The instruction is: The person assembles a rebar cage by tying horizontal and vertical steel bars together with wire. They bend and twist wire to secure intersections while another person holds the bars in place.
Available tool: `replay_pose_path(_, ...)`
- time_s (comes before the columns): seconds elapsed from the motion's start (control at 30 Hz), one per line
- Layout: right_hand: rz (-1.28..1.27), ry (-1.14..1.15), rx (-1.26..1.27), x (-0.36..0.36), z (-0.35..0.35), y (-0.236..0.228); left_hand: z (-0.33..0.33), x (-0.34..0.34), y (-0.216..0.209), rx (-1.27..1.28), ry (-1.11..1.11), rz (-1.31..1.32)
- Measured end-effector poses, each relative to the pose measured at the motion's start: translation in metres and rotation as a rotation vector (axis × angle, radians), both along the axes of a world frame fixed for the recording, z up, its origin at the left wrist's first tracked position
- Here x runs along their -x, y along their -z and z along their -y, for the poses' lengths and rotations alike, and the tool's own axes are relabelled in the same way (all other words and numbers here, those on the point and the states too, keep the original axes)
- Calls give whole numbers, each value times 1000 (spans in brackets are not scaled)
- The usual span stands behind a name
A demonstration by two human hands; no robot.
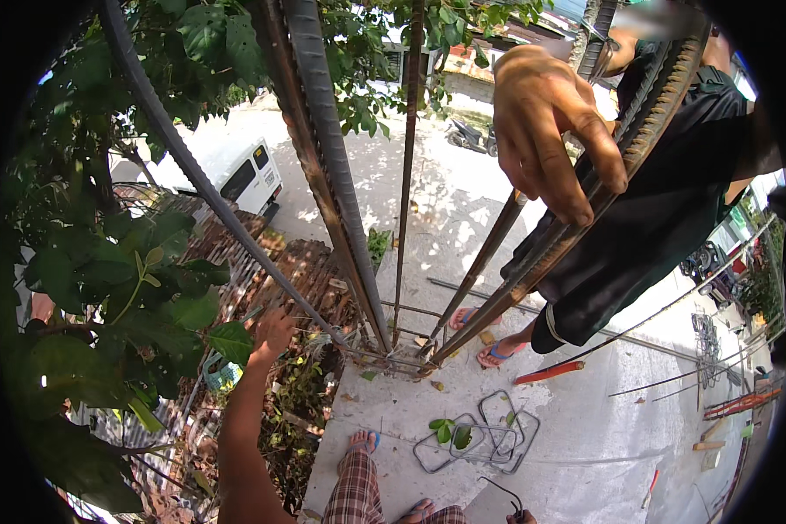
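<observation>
My left hand reaches out beside the leftmost ribbed steel bar; its fingers look stretched out, with nothing clear in them. At the lower edge my right hand, mostly cut off, grips a rebar tying hook, thin, dark and bent. Several upright rebars rise from a column base with square ties. Another person's hand rests over the right-hand rebars, close in front of me.
A co-worker in dark clothes stands at right behind the rebars. Rectangular steel stirrups lie on the concrete slab near my feet. Leafy branches crowd the left, above a rusty corrugated roof. A white van is parked below.
</observation>
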State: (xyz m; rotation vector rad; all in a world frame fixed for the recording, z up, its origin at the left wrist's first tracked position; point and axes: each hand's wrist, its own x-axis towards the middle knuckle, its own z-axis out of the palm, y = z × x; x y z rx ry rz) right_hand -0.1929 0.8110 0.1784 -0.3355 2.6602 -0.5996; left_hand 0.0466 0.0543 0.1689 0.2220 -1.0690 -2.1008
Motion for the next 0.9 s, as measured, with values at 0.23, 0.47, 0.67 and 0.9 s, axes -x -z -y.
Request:
replay_pose_path(0.23,351,666,718,-11,42,-83,-194,1,-220,502,-225,996)
replay_pose_path(0.47,324,348,1098,-3,72,-236,-378,122,-342,101,469,829)
replay_pose_path(0.67,421,0,1143,-5,57,-305,-496,183,-383,-62,639,674)
replay_pose_path(0.9,759,318,1254,-59,48,-302,-524,164,-359,70,499,722)
